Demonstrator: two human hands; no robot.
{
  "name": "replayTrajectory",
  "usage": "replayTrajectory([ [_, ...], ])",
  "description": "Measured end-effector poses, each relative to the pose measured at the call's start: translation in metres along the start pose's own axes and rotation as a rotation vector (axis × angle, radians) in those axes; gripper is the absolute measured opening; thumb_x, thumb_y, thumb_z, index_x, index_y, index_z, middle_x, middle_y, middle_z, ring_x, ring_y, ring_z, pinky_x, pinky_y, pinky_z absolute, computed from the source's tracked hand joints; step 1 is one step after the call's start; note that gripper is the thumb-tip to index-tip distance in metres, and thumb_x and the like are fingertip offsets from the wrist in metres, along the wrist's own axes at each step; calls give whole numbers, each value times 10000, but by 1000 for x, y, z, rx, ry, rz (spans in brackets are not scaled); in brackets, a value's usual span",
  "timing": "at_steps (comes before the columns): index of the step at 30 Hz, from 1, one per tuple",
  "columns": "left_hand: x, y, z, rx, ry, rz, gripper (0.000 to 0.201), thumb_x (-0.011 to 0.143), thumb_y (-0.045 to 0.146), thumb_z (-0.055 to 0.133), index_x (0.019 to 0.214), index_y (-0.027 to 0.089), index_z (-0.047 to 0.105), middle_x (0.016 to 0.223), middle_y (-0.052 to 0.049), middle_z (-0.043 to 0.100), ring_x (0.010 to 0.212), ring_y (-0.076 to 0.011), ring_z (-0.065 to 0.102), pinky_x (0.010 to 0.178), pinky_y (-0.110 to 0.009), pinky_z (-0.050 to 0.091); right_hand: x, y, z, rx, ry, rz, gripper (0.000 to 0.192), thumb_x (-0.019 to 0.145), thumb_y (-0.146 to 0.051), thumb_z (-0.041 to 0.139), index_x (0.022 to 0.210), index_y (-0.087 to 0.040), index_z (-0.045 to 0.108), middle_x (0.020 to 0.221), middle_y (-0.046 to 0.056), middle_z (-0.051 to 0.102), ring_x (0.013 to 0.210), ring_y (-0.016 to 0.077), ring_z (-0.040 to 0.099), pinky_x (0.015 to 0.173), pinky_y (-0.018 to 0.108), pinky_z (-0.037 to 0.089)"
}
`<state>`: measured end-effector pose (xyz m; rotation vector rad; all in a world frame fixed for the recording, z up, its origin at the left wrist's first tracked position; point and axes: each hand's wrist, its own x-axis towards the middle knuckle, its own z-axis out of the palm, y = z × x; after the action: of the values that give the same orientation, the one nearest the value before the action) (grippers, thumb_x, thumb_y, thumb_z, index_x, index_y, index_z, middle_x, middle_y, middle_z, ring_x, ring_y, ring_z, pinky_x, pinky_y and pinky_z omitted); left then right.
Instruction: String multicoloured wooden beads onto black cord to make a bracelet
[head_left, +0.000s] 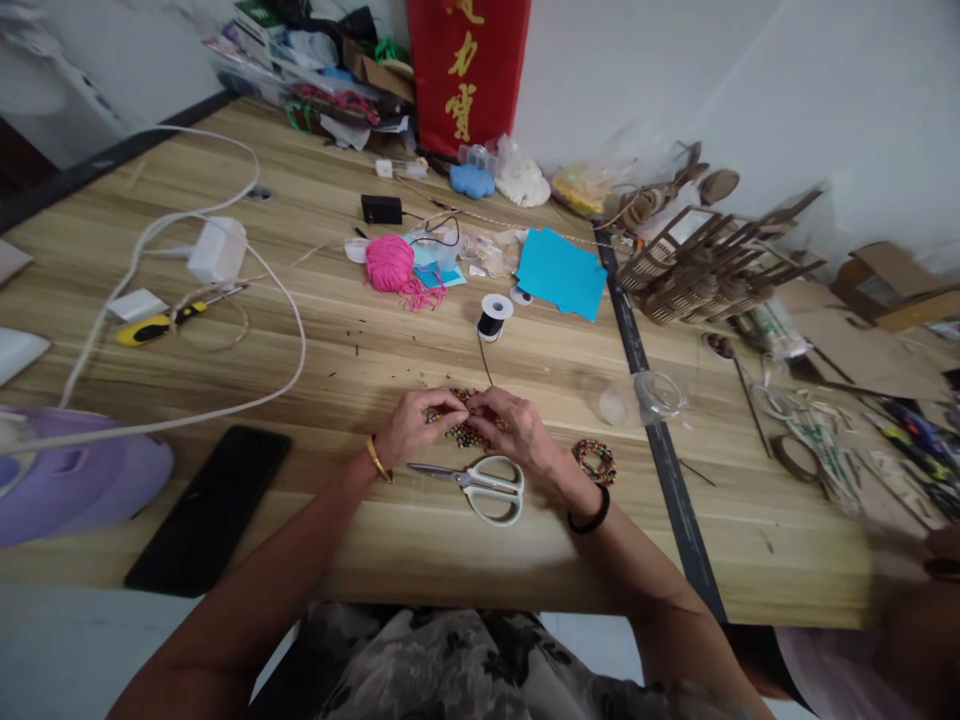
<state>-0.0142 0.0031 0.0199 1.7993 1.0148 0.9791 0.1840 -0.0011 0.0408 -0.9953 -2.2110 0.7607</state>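
Note:
A small heap of multicoloured beads [466, 434] lies on the table under my fingers. My left hand [418, 424] is closed in a pinch at its left side; whatever sits between the fingertips is too small to make out. My right hand [511, 425] meets it fingertip to fingertip, also pinching. Thin black cord [486, 360] runs from a white spool [495, 317] down to the right hand's fingers. Just below the hands lie scissors [487, 487] with pale handles, blades pointing left. A coiled beaded strand [594, 462] rests beside my right wrist.
A black phone [208, 510] and purple appliance [86, 475] lie left, near a looping white cable [300, 340]. Pink yarn [390, 263] and blue sheets [562, 272] sit farther back. Clear round containers [660, 397] and wooden structures [712, 255] stand right; another person's arm [919, 620] shows at the edge.

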Motion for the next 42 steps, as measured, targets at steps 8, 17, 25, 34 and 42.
replayTrajectory([
  [8,-1,1,0,-35,59,-35,188,843,317,629,791,147,692,764,-36,706,714,-148,629,686,-251,483,-11,-3,-50,295,199,221,188,841,-356,669,883,-184,605,702,-4,593,597,117,592,559,248,493],
  [17,6,-16,-9,-12,256,-11,370,925,407,472,1071,141,683,1164,-119,670,1141,-222,588,1041,-356,431,-29,19,-74,299,249,299,228,798,-385,709,845,-183,614,662,-13,579,573,114,566,533,242,468],
  [25,16,-39,-10,128,45,-81,580,947,501,341,1307,99,555,1413,-150,514,1342,-253,451,1168,-449,296,-19,50,-39,73,182,298,225,852,-376,604,802,-159,635,717,22,629,608,118,540,576,239,426],
  [34,26,-46,-3,335,-125,-36,564,973,425,267,1373,83,470,1471,-147,442,1398,-212,375,1193,-432,260,-15,47,0,180,203,155,261,954,-399,446,890,-177,566,1081,117,656,971,201,619,828,316,481],
  [42,21,-51,0,437,-259,124,486,988,332,281,1391,116,447,1482,-120,435,1416,-204,339,1195,-433,280,-12,46,22,119,128,41,244,1005,-360,342,947,-198,516,1255,146,582,1167,217,548,1006,407,431],
])
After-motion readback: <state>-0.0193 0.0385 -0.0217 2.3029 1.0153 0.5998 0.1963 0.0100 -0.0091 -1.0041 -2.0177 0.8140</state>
